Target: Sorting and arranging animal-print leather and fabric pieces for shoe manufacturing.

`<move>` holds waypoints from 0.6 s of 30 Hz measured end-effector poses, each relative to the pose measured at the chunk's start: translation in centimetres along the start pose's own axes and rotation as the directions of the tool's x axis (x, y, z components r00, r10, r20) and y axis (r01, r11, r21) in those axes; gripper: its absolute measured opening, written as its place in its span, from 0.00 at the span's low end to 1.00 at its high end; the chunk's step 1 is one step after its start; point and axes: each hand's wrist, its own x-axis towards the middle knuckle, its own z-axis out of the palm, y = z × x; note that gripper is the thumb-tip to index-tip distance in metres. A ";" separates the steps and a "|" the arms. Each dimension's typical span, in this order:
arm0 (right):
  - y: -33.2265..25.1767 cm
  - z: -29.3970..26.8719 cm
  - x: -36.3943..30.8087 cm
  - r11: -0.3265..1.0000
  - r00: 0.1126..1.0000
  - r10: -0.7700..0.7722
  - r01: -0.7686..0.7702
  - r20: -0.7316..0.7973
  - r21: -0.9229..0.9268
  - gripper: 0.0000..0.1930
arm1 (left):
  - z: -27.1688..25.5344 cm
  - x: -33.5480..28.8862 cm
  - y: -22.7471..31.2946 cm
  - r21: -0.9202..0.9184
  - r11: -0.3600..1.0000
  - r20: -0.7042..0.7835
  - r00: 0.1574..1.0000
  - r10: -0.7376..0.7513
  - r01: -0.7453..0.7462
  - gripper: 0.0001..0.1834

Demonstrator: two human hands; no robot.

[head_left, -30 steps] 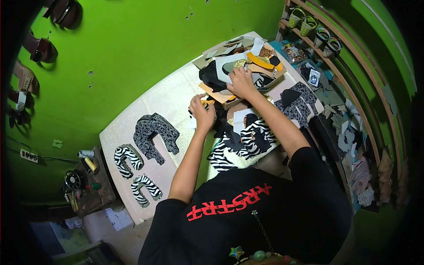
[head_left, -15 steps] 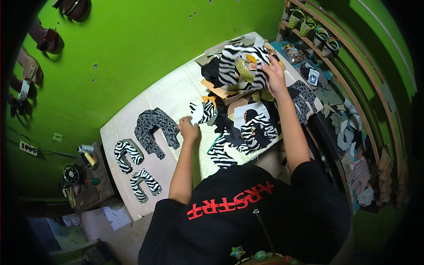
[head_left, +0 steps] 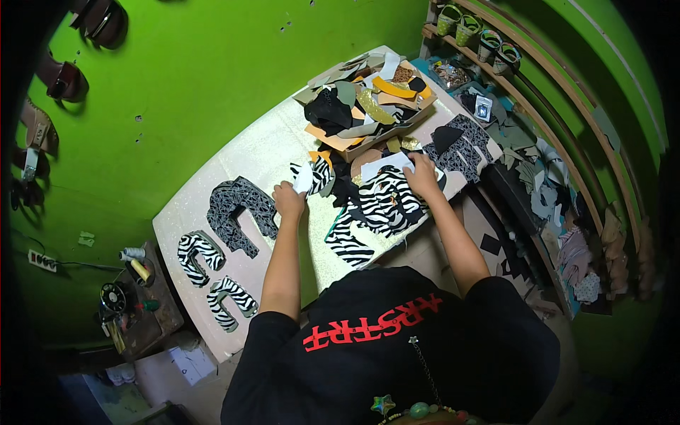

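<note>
My left hand [head_left: 289, 201] is closed on a small white curved piece [head_left: 302, 178], beside a round zebra-striped scrap [head_left: 321, 172]. At the right end of the pile, my right hand [head_left: 423, 176] grips the edge of a zebra-striped piece [head_left: 386, 195], next to a white sheet [head_left: 382, 166]. More zebra-striped material [head_left: 347, 241] lies at the table's front edge. Left of my hands are a stack of black-and-grey U-shaped pieces [head_left: 227, 202] and two zebra-striped U-shaped stacks, one upper [head_left: 190, 248] and one lower [head_left: 225, 312].
An open box [head_left: 404, 127] overflowing with scraps stands on the pale table [head_left: 241, 159]. Black-and-grey patterned material [head_left: 464, 142] lies right of it. A wooden rack [head_left: 545, 92] holds small baskets [head_left: 467, 30]; a small bench [head_left: 159, 301] with thread spools stands left.
My right hand has come down and nearer from above the box, lowering the zebra-striped piece onto the pile. My left hand keeps its white piece. The whole view has shifted slightly.
</note>
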 end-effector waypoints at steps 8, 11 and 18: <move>-2.1 1.6 3.5 0.960 0.987 0.136 -0.109 0.089 -0.257 0.24 | 0.5 0.1 -1.1 -0.383 0.919 -0.075 0.995 0.068 -0.092 0.09; -1.4 2.1 4.3 0.986 0.995 0.075 -0.065 0.060 -0.153 0.15 | 0.9 -0.4 -2.4 -0.554 0.827 -0.119 0.992 0.037 -0.098 0.10; -1.5 -1.3 5.4 0.844 0.928 -0.326 0.373 -0.183 0.387 0.05 | -0.7 -3.6 -1.7 -0.913 0.395 0.069 0.992 -0.104 0.105 0.09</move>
